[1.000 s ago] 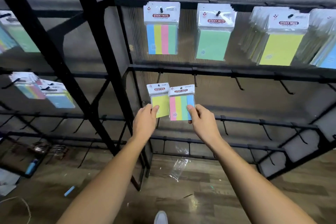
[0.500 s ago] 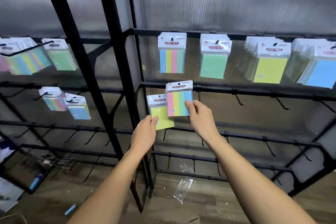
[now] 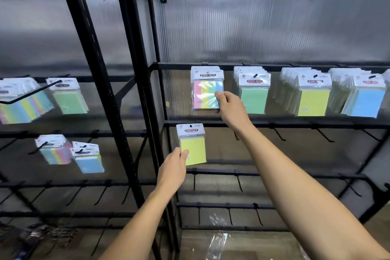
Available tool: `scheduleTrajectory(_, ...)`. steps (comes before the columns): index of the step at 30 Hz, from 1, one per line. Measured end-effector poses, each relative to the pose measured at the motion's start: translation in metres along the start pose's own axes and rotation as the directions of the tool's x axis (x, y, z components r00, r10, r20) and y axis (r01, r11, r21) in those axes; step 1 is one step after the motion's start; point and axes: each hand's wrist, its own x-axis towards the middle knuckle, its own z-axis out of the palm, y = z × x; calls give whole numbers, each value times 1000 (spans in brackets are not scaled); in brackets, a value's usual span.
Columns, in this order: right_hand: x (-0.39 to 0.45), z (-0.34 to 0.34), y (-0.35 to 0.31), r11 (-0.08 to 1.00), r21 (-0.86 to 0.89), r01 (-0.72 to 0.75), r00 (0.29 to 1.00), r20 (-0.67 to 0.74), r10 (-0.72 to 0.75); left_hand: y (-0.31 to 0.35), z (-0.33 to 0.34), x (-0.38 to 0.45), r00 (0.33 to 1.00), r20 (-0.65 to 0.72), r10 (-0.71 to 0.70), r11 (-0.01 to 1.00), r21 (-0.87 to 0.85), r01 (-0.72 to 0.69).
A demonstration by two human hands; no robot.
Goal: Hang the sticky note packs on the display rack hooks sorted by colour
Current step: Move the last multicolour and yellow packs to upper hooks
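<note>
My right hand (image 3: 231, 110) pinches the lower right corner of a multicolour striped sticky note pack (image 3: 206, 93), held up against the leftmost hook of the filled row, in front of the packs hanging there. My left hand (image 3: 173, 170) grips the lower left corner of a yellow sticky note pack (image 3: 192, 145), upright below and left of the striped one. Along the same row hang green packs (image 3: 254, 95), yellow packs (image 3: 313, 99) and blue packs (image 3: 367, 101). Whether the striped pack is on the hook is hidden by its header card.
The black display rack (image 3: 145, 91) has bare hooks (image 3: 279, 135) on the rows below. A second rack section at left carries striped packs (image 3: 23, 103), green packs (image 3: 68, 96) and lower packs (image 3: 87, 158). Clear plastic wrap (image 3: 217, 243) lies on the wooden floor.
My right hand has lifted the striped pack up to the leftmost hook of the filled row. My left hand has stayed lower with the yellow pack. The view has tilted upward.
</note>
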Motion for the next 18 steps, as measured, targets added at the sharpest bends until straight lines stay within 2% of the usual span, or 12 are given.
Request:
scheduleTrajectory(7,-4,4,2,1000,-12,-22,999,49,23,-3,0,5,999,25,38,999,-7,-38)
scheduleTrajectory(18,4,10,7,997,11,-75,997,10,75,-13,5,11,995,71,66,998,-3,-66)
